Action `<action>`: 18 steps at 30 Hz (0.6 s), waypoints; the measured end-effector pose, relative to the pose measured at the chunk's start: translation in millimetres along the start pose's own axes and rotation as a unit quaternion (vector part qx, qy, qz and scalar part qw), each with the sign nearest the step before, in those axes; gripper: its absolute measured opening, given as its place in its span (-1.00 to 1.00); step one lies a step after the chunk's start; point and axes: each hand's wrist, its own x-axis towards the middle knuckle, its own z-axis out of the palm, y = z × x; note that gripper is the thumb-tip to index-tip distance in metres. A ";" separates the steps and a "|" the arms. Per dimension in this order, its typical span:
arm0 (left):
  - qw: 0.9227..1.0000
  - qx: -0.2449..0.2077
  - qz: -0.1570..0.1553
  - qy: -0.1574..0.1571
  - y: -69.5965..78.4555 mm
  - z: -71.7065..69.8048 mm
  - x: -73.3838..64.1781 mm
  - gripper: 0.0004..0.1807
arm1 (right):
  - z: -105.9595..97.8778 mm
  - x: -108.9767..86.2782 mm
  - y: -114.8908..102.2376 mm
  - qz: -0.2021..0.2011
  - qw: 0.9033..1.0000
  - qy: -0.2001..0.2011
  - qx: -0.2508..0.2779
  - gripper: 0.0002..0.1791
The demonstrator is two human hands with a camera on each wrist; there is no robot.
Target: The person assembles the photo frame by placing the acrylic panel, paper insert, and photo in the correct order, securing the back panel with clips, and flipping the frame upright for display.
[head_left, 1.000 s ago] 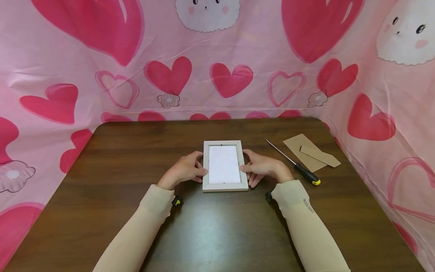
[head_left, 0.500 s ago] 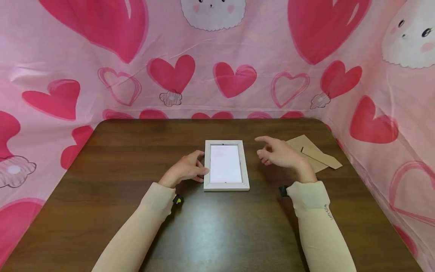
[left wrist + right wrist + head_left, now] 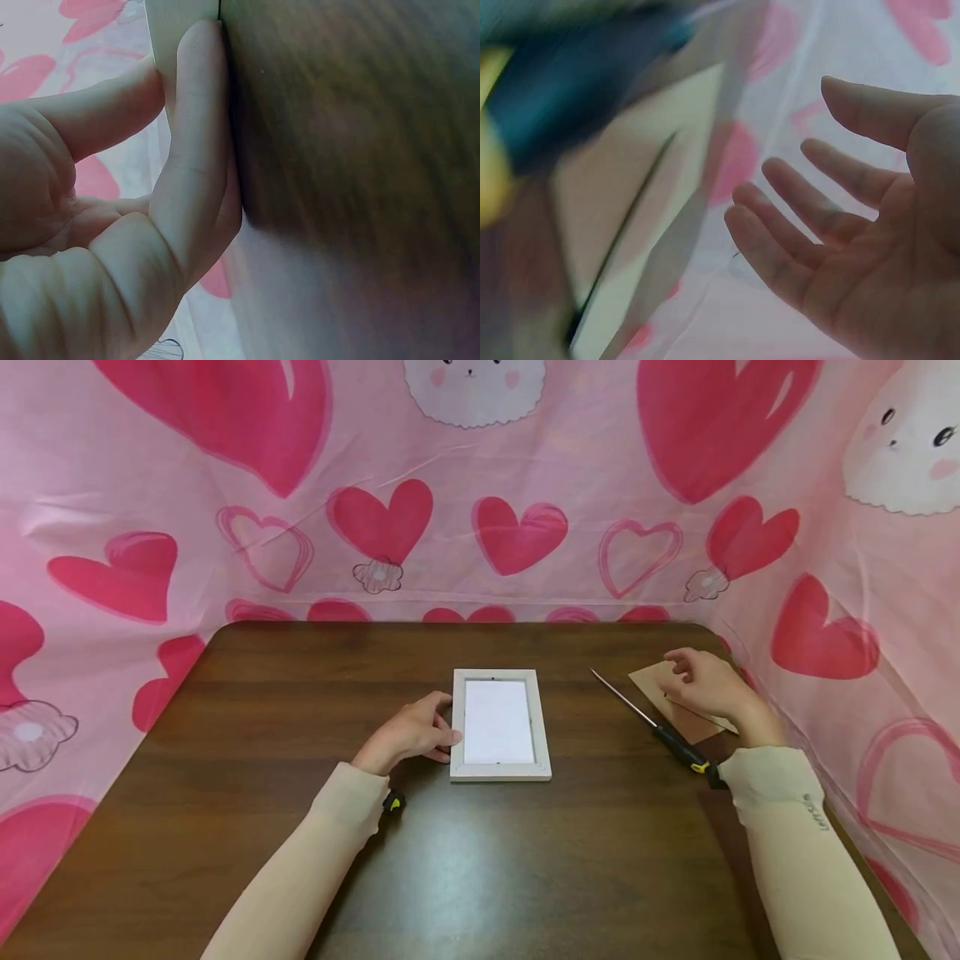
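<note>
A white picture frame (image 3: pixel 501 772) lies on the table with a blank white sheet (image 3: pixel 497 722) inside its border. My left hand (image 3: pixel 411 732) holds the frame's left edge, thumb on the border and fingers against the side. The left wrist view shows the index finger (image 3: pixel 199 112) stretched along that edge. Over at the right, my right hand (image 3: pixel 708 685) hovers above a brown cardboard backing (image 3: pixel 693 727) with a stand strip, partly covering it. In the right wrist view, its fingers (image 3: pixel 765 251) are loosely bent with nothing between them.
A screwdriver (image 3: pixel 677 745) with a black and yellow handle lies left of the backing, its tip pointing to the back left, close to my right wrist. A pink curtain (image 3: pixel 517 597) with hearts hangs behind the wooden table (image 3: pixel 480 868) and along its sides.
My right hand has let go of the frame's right edge and swung right, past the screwdriver, to above the cardboard backing. My left hand stays on the frame, which lies in place.
</note>
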 end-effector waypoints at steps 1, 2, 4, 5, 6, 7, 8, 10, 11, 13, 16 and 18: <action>1.000 0.001 -0.001 0.001 0.0 0.2 0.0 -0.16 | -0.5 -0.5 8.4 0.005 1.000 -0.001 -0.010 -0.34; 1.000 0.000 -0.001 0.001 0.0 0.4 0.0 -0.16 | -0.8 -1.1 15.4 0.012 1.000 -0.004 -0.017 -0.32; 1.000 -0.001 -0.001 0.000 1.2 0.9 0.2 -0.16 | -1.5 -2.8 27.8 0.027 0.999 -0.014 -0.031 -0.29; 1.000 0.000 -0.002 0.001 2.0 1.1 0.4 -0.16 | -1.8 -3.7 33.3 0.034 0.998 -0.020 -0.039 -0.28; 1.000 -0.001 -0.002 0.001 2.7 1.4 0.6 -0.17 | -2.2 -4.6 37.5 0.043 0.998 -0.028 -0.044 -0.26; 1.000 -0.001 -0.003 0.001 3.1 1.6 0.7 -0.17 | -2.7 -5.3 40.6 0.051 0.997 -0.036 -0.048 -0.25; 1.000 -0.002 -0.004 0.001 3.4 1.8 0.8 -0.17 | -2.9 -5.5 43.3 0.056 0.996 -0.041 -0.053 -0.24; 1.000 -0.004 -0.005 0.001 3.1 1.9 1.1 -0.17 | -3.3 -5.1 48.2 0.064 0.995 -0.053 -0.061 -0.22; 1.000 -0.006 -0.005 0.001 3.0 1.9 1.2 -0.17 | -3.6 -4.7 50.1 0.068 0.994 -0.059 -0.062 -0.20; 1.000 -0.009 -0.004 0.001 2.8 1.8 1.0 -0.16 | -4.0 -3.1 54.1 0.074 0.993 -0.067 -0.065 -0.19; 1.000 -0.008 -0.004 0.001 2.2 1.5 0.4 -0.16 | -4.3 0.2 61.8 0.089 0.990 -0.086 -0.070 -0.16; 1.000 -0.007 -0.004 0.001 2.2 1.4 -0.2 -0.16 | -4.8 2.2 66.3 0.095 0.988 -0.097 -0.071 -0.16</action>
